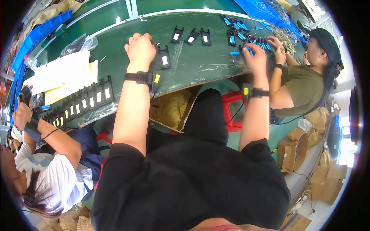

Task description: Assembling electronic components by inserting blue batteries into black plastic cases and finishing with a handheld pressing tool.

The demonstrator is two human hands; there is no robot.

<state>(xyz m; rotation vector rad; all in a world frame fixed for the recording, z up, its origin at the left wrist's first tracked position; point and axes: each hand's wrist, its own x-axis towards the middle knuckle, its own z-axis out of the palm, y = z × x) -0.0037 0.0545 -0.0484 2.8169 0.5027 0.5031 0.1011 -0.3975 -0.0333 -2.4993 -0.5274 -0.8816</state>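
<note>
My left hand (140, 48) is over the far side of the green table, with its fingers curled closed. A thin dark wire end sticks out at its fingertips; what the fingers hold is mostly hidden. Just right of it lies a black plastic case (165, 59) with a white label. My right hand (256, 58), slightly blurred, is at the pile of blue battery cells (241, 35) on the right. Blue shows between its thumb and fingers, which close on a cell. Another blue cell (234, 53) lies left of that hand.
Three black cases (192, 37) lie farther back. A row of labelled black cases (84, 101) lines the table's left edge, near paper sheets (61, 73). A co-worker's hand (280, 54) works beside the cells; another co-worker (54, 169) sits left. A red stool (233, 109) stands below.
</note>
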